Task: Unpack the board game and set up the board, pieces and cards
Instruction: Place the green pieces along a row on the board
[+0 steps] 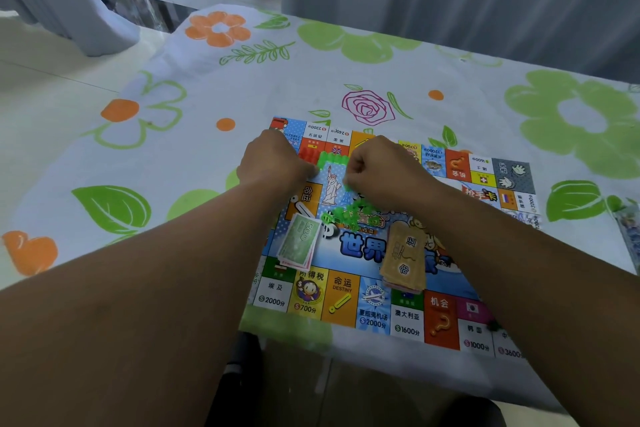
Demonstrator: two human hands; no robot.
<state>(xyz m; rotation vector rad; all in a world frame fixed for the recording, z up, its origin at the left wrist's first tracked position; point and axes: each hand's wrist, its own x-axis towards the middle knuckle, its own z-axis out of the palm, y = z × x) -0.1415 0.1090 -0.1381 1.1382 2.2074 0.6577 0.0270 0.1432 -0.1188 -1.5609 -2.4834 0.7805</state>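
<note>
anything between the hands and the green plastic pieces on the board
Nothing visible. Both the left hand and right hand are already at the green pieces on the board, fingers closed at the strip.

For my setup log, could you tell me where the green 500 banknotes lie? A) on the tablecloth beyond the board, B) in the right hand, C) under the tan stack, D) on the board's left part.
D: the banknotes rest on the board, left of the tan stack.

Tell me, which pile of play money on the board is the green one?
The stack of notes under the left forearm, marked 500, is green. The other stack, beside the right forearm, is tan.
</note>
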